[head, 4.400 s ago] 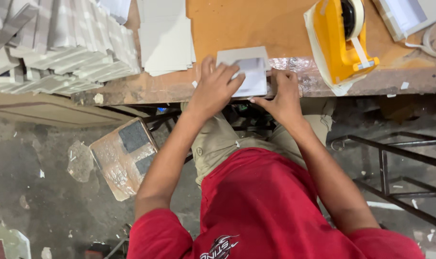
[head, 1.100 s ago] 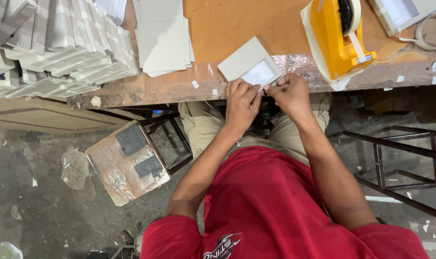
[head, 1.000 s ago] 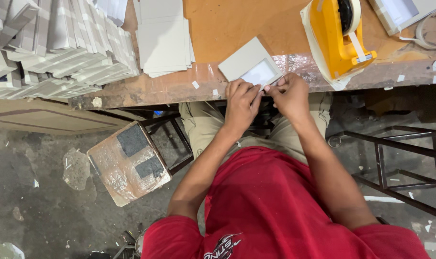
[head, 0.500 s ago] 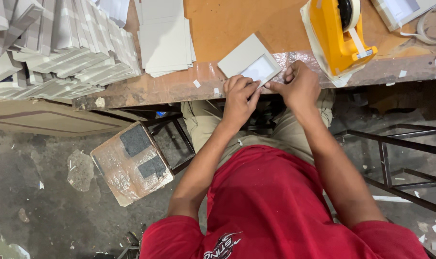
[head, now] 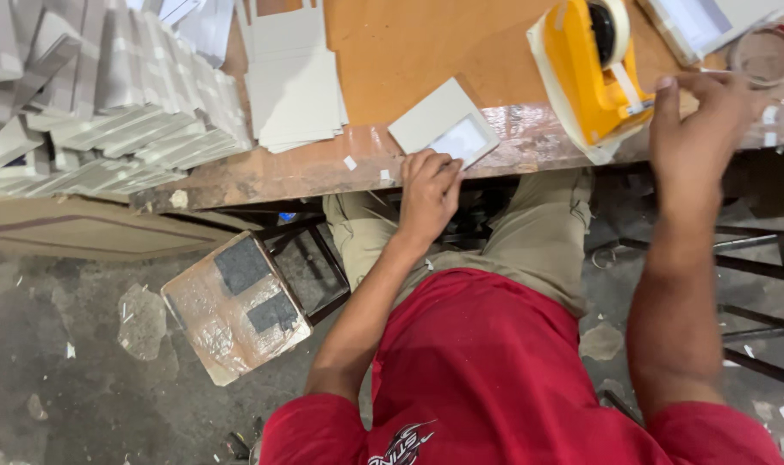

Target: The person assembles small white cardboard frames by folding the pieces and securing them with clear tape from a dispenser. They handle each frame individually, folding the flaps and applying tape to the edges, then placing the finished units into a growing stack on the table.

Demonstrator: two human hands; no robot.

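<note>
A small flat white box with a shiny see-through window lies tilted at the near edge of the brown table. A pile of flat white cards sits to its left on the table. Further left stand rows of folded white boxes.

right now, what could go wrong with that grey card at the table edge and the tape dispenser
The grey card sits at the table edge, pinned only by the left hand at one corner; it could slip off. The right hand reaches beside the yellow tape dispenser, which also stands near the edge and might get nudged.
</note>
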